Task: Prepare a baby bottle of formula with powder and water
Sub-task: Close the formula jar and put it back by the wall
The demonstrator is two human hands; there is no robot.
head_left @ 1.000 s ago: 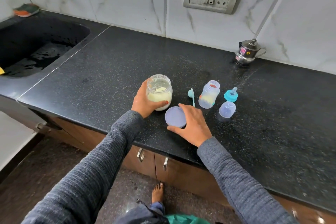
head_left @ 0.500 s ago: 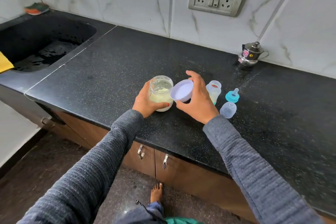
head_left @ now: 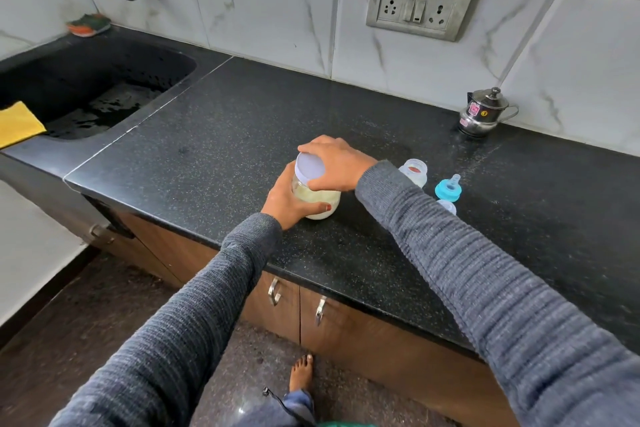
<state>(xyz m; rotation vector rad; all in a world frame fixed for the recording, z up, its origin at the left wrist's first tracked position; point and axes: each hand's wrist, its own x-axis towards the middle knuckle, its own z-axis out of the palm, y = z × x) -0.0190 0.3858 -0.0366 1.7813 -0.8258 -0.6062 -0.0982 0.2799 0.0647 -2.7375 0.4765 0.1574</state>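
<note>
Left hand (head_left: 289, 199) wrapped round jar (head_left: 317, 201), thumb across front. Right hand (head_left: 337, 163) curled over lid (head_left: 310, 167), pressing it onto jar mouth. Bottle (head_left: 414, 173) just right, uncapped.

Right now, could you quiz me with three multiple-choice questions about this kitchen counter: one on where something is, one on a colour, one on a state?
1. Where is the small steel lidded pot?
A. in the sink
B. by the tiled wall
C. on the floor

2. What colour is the bottle's teat ring?
A. blue
B. red
C. black

3. The glass powder jar is:
A. tipped over
B. open and unheld
C. held, lid at its mouth

Answers: 1 B, it stands against the tiles. 2 A, plainly blue. 3 C, the left hand grips it, the right hand holds the round white lid on top.
</note>
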